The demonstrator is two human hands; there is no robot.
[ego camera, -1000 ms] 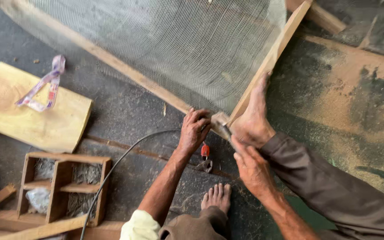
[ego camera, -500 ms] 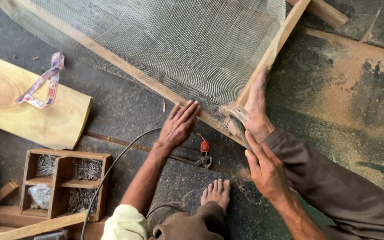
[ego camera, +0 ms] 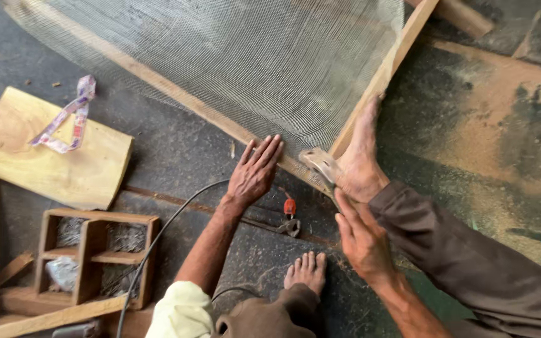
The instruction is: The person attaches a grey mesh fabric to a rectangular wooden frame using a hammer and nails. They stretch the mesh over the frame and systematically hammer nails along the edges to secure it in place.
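- Left hand (ego camera: 255,172) lies flat, fingers spread, holding nothing, on wire mesh (ego camera: 239,62) at the wooden frame (ego camera: 370,94) corner.
- Right hand (ego camera: 364,241), fingers together, touches a metal tool (ego camera: 322,166) nearby; grip unclear.

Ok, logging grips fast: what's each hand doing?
Left hand: open, flat by the frame's wooden rail.
Right hand: open, holding nothing, fingertips beside a co-worker's hand.

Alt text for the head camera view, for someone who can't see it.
A left hand lies flat, fingers spread, against a wire-mesh-covered wooden frame on the floor; the right hand touches a flat metal tool at the frame's corner, beside a bare foot resting on the frame.
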